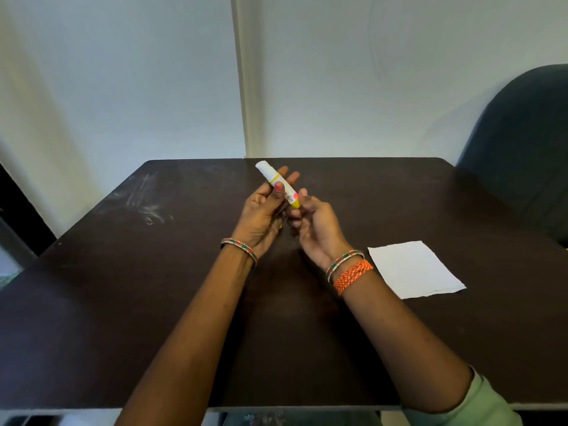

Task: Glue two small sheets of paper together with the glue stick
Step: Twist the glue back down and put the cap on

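While hands hold glue stick (278, 183): dark table (153, 302), white wall (123, 72).

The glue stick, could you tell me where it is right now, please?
In the head view the glue stick is held above the table, centre, between the left hand and right hand, well left of the paper.

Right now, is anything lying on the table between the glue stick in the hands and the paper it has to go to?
Nothing visible. The glue stick is held above the table by both hands; the paper lies flat beside the right wrist, with bare tabletop between them.
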